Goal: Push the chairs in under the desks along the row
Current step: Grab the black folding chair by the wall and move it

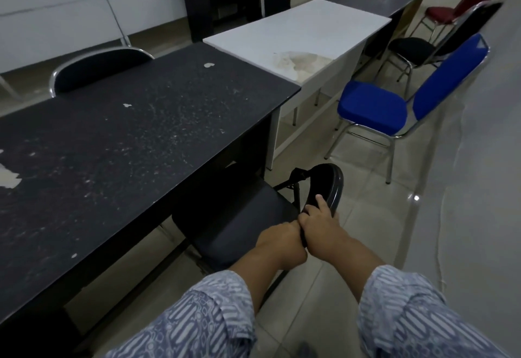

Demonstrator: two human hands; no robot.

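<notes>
Two hands gripping black chair backrest at table edge; risk: skewed push jams seat against table leg.

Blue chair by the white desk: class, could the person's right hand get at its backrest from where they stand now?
Probably not without stepping forward. The right hand shares a grip with the left hand on the black chair, and the blue chair stands farther along. Bare floor lies between, so nothing blocks the way.

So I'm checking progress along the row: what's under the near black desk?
Under the black desk, the front of the black chair seat is tucked in; both hands, left hand and right hand, grip its backrest. The desktop hides anything deeper.
</notes>
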